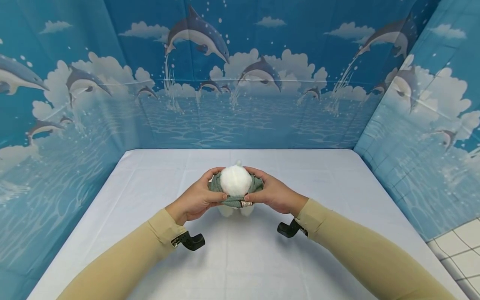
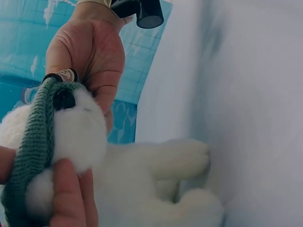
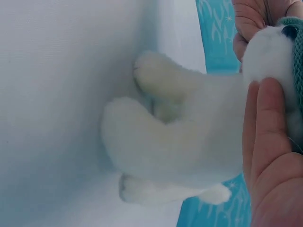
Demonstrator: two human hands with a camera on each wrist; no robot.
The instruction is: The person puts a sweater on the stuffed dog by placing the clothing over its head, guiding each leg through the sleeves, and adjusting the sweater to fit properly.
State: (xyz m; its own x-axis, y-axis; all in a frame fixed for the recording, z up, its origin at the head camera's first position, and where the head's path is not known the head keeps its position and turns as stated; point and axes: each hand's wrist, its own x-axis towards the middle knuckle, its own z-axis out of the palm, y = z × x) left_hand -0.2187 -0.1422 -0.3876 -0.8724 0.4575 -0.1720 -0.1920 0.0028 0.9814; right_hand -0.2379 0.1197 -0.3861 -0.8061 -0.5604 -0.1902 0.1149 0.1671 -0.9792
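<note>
A white plush toy animal stands at the middle of the table, a green knitted hat with a small label around its head. My left hand grips the hat's left side, thumb on the front edge. On the other side my right hand holds it the same way. In the left wrist view, fingers of my left hand lie against the toy's fluffy head beside the knit. From the right wrist view, the right hand's straight fingers touch the head below a black eye.
A white cloth covers the table. Blue curtains with dolphins hang behind it and along both sides. Black wrist cameras are strapped to both forearms. White tiles show at the lower right.
</note>
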